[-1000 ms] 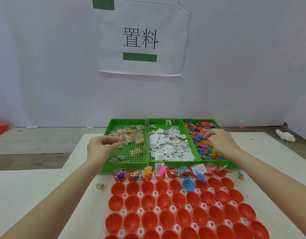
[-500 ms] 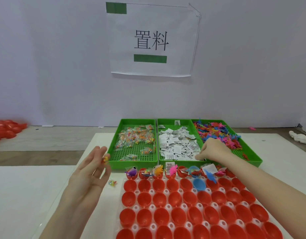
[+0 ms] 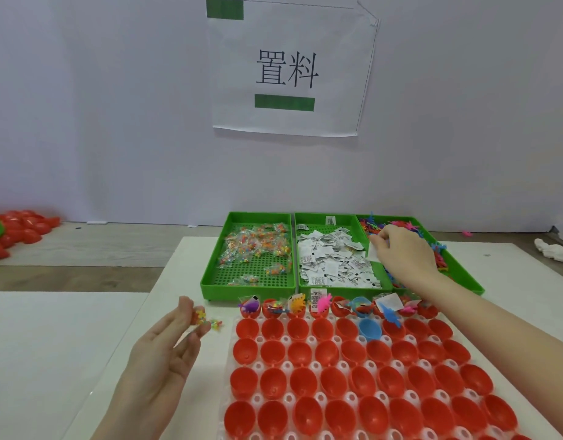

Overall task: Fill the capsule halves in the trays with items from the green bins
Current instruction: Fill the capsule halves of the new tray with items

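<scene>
Capsule halves (image 3: 331, 360), nearly all red with one blue, sit open side up in the white tray (image 3: 242, 404) just in front of the three green bins (image 3: 251, 289), probably so each cup can take items dropped straight from above. Only the row nearest the bins holds items so far; the rows nearer the person look empty, so the filling seems barely begun.

Beyond the tray, the left bin holds clear packets of beads, the middle one white paper slips (image 3: 331, 265), the right one small coloured toy figures (image 3: 438, 249). Sorting by kind likely lets each hand draw from its own bin.

Left of the tray, the left hand (image 3: 166, 354) is raised palm up, fingers long and loosely together, with a bead packet (image 3: 200, 316) pinched at the fingertips. Another such packet (image 3: 216, 324) lies on the table between this hand and the tray.

Beyond the tray, the right hand (image 3: 404, 255) reaches over the middle and right bins, back upward, fingers curled, pinching a white slip (image 3: 373, 250) at its fingertips.
</scene>
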Available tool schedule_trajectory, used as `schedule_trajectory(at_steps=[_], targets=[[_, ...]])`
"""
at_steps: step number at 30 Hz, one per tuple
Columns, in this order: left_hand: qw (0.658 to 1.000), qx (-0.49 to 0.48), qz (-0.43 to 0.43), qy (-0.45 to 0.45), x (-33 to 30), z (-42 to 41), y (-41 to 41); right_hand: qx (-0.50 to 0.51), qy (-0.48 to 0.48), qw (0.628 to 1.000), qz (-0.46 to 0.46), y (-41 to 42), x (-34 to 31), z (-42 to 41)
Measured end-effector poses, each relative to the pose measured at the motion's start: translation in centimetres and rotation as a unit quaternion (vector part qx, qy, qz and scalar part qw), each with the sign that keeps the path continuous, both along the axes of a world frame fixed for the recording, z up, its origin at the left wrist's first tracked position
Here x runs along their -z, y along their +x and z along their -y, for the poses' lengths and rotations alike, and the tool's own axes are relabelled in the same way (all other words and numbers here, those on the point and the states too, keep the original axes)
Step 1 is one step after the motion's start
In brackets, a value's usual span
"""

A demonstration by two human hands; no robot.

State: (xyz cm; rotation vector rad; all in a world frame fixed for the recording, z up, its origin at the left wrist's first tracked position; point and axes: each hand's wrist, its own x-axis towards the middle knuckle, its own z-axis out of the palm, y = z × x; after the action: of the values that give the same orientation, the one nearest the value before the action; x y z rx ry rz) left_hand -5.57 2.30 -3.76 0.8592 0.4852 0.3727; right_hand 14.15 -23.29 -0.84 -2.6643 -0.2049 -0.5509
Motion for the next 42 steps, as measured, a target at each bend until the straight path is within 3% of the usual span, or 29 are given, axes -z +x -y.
schedule_trajectory(at_steps=[3, 7, 9, 11, 17, 20, 24, 27, 29, 34, 42], targets=[[0.999, 0.021, 0.013, 0.040, 0.2, 0.9, -0.2, -0.047, 0.172, 0.983, -0.042, -2.0, -1.5, -1.6], [0.993, 0.082, 0.028, 0.075, 0.0, 2.4, -0.7, -0.187, 0.378, 0.882, -0.210, -8.0, -3.7, -5.1], [0.990, 0.116, 0.034, 0.075, -0.3, 3.2, -0.9, -0.252, 0.378, 0.845, -0.281, -10.9, -4.2, -6.5], [0.985, 0.149, 0.040, 0.081, -0.8, 3.8, -1.2, -0.295, 0.358, 0.835, -0.295, -12.7, -4.1, -7.8], [0.968, 0.224, 0.067, 0.095, -2.0, 3.9, -1.9, -0.320, 0.243, 0.896, -0.189, -13.7, -2.9, -10.1], [0.958, 0.205, 0.066, 0.187, -2.0, 3.9, -2.1, -0.328, 0.212, 0.905, -0.166, -13.9, -2.7, -10.5], [0.966, 0.140, 0.060, 0.207, -1.7, 3.5, -1.9, -0.329, 0.274, 0.870, -0.246, -14.0, -3.0, -10.6], [0.976, 0.107, 0.036, 0.185, -1.6, 3.1, -1.7, -0.326, 0.411, 0.771, -0.362, -13.9, -3.6, -10.3], [0.980, 0.092, 0.033, 0.174, -1.7, 3.2, -1.7, -0.339, 0.454, 0.735, -0.372, -13.8, -3.7, -9.9], [0.975, 0.064, 0.040, 0.208, -1.9, 3.6, -1.8, -0.362, 0.466, 0.737, -0.330, -14.2, -4.0, -9.3], [0.957, 0.107, 0.085, 0.255, -2.1, 3.4, -2.0, -0.364, 0.434, 0.747, -0.348, -14.6, -3.7, -9.5]])
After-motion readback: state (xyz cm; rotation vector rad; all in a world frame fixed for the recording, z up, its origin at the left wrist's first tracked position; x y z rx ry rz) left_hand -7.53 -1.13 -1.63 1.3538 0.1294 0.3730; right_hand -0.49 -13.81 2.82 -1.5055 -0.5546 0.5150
